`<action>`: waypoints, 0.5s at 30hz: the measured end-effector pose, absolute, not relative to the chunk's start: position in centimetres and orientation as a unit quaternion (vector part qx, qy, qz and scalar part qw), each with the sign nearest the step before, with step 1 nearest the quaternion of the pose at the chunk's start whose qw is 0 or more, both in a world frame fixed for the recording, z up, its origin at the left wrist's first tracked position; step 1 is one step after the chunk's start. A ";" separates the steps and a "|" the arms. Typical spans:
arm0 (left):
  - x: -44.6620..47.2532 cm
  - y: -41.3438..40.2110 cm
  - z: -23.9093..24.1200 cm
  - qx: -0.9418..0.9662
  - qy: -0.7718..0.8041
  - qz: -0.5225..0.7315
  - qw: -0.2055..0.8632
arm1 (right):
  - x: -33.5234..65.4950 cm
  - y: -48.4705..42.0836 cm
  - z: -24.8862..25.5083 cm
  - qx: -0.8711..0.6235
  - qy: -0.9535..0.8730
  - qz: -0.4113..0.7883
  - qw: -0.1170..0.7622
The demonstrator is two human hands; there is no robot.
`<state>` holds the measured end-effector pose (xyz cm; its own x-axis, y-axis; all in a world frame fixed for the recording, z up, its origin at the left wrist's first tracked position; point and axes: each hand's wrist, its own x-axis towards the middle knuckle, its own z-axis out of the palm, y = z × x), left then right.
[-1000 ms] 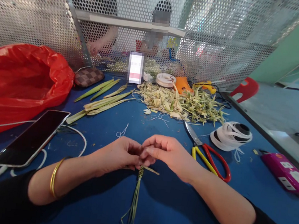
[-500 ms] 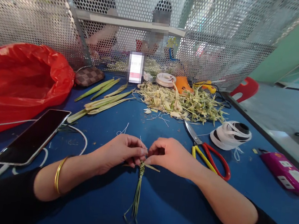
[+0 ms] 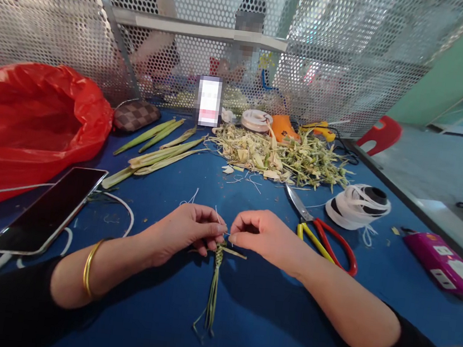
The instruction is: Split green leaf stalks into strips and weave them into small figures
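My left hand (image 3: 191, 227) is closed in a pinch on a thin white thread (image 3: 217, 214), just at the top of a small braided piece of green leaf strips (image 3: 218, 257). Whether its lower fingers also grip the braid is hidden. To the right, my right hand (image 3: 263, 236) pinches the thread too, and a short length shows between the two hands. Loose strips hang from the braid's lower end towards the table's front edge, and a pale strip sticks out sideways under my right fingers.
Red-and-yellow-handled scissors (image 3: 324, 241) and a spool of white ribbon (image 3: 358, 207) lie right. Leaf scraps (image 3: 276, 153) and long green leaves (image 3: 166, 157) lie behind. A phone (image 3: 47, 210), red bag (image 3: 28, 143) and purple packet (image 3: 444, 261) flank the blue table. Persons sit behind the perforated screen (image 3: 332, 73).
My right hand has drawn slightly up and away from the braid, so the gap between my hands is wider with thread across it. The left hand keeps its pinch.
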<state>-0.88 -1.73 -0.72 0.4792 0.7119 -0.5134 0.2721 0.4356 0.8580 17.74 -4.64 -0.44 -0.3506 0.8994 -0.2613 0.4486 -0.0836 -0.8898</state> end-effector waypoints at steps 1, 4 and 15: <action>-0.9 -1.7 -0.7 0.507 0.486 0.162 0.693 | 17.7 -4.7 -0.4 -0.520 -0.645 0.514 0.222; -0.9 -1.8 -0.7 0.510 0.489 0.168 0.687 | 17.7 -4.6 -0.4 -0.492 -0.688 0.489 0.214; -1.0 -1.8 -0.8 0.546 0.480 0.180 0.663 | 18.1 -4.6 -0.2 -0.456 -0.751 0.435 0.198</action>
